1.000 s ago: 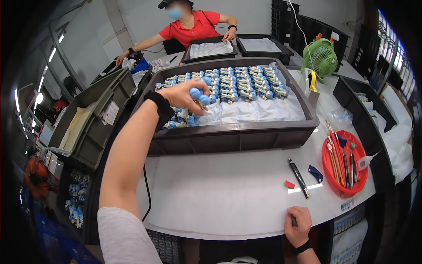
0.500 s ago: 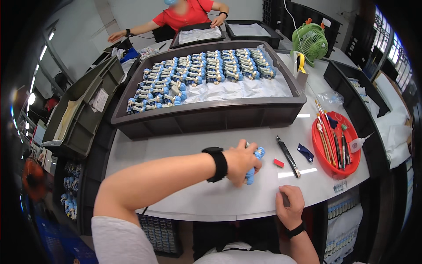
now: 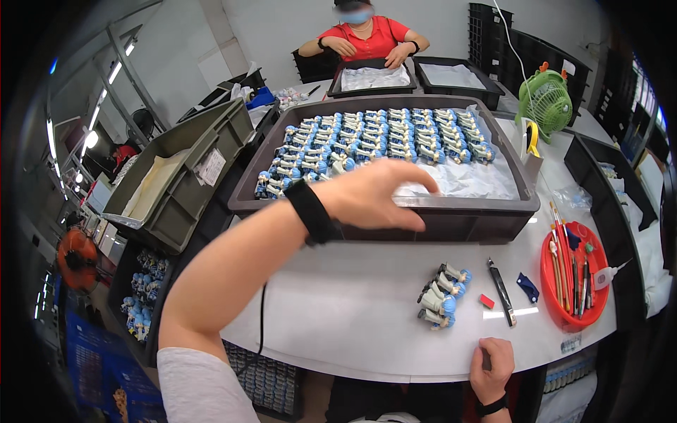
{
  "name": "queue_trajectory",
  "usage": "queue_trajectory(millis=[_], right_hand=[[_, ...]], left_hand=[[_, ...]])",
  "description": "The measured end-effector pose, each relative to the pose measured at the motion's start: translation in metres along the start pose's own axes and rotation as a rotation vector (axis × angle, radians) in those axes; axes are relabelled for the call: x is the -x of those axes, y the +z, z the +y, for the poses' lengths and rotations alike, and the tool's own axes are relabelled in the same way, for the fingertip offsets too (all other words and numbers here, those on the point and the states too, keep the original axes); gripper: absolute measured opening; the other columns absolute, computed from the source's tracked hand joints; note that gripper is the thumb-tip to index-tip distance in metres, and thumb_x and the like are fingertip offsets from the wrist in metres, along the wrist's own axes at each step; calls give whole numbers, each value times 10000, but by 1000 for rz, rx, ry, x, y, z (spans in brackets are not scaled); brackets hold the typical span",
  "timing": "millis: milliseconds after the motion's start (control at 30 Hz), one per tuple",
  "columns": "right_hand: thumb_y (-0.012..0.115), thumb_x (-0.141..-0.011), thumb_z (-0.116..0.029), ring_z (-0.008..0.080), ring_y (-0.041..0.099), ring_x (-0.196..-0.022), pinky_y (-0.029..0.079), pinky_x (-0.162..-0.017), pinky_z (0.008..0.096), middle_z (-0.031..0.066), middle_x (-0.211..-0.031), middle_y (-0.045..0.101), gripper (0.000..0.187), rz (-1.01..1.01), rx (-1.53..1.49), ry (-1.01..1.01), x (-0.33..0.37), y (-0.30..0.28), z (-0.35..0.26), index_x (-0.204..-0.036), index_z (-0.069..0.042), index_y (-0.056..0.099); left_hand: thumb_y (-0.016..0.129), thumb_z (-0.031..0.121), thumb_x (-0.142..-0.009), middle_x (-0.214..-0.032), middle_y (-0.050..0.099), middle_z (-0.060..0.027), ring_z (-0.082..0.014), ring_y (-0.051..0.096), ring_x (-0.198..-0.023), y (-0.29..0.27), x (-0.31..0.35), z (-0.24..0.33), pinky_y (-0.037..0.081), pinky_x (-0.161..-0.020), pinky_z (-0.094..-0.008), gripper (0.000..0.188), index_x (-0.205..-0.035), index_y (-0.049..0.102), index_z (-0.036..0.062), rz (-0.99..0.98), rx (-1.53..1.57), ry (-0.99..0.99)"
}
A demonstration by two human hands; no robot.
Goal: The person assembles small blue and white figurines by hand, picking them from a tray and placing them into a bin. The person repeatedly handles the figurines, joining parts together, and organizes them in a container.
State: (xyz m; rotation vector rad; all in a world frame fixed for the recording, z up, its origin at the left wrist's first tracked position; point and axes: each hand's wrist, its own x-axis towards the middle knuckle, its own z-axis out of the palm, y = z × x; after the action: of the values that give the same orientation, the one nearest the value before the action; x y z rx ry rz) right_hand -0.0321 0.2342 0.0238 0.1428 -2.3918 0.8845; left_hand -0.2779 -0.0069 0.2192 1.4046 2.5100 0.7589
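The left hand (image 3: 384, 194) hangs over the front wall of the large brown tray (image 3: 458, 224), thumb and fingers spread wide with nothing between them. Just in front of the tray, toward its right half, a small cluster of blue-haired figurines (image 3: 444, 296) lies on the white table (image 3: 338, 310), apart from both hands. The right hand (image 3: 491, 361) rests at the table's near edge, farther in front of the tray, its fingers curled inward — whether they close on anything I cannot tell. Inside the tray, rows of similar figurines (image 3: 374, 134) lie on a white liner (image 3: 486, 182), bare along the front right. To the tray's front right are a red block (image 3: 486, 302), a black pen-like tool (image 3: 502, 292) and a red basin (image 3: 571, 323) of brushes; behind it sits a person in a red shirt (image 3: 367, 46).
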Motion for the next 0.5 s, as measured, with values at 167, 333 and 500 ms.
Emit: queue_trajectory(millis=[167, 333, 500], right_hand=[[584, -689, 90, 318, 549, -733, 440, -642, 368, 150, -807, 579, 196, 22, -18, -22, -6, 7, -13, -865, 5, 576], [626, -771, 44, 285, 585, -712, 478, -645, 351, 151, -814, 611, 136, 34, 86, -90, -15, -2, -16, -902, 10, 614], [626, -759, 53, 344, 578, -752, 478, -686, 397, 177, -835, 606, 140, -9, 80, -63, -15, -2, -16, -891, 15, 603]], left_hand=[[785, 183, -610, -1291, 464, -140, -302, 439, -1196, -54, 29, -94, 386, -998, -377, 719, -1262, 487, 113, -278, -448, -379], [826, 174, -538, -1468, 168, -198, -355, 248, -1331, -38, 12, -143, 322, -1048, -440, 1069, -1421, 237, 305, -580, -554, -539], [855, 214, -497, -1490, 103, -202, -364, 130, -1376, -32, 0, -147, 273, -1070, -487, 1122, -1424, 233, 324, -648, -574, -568]])
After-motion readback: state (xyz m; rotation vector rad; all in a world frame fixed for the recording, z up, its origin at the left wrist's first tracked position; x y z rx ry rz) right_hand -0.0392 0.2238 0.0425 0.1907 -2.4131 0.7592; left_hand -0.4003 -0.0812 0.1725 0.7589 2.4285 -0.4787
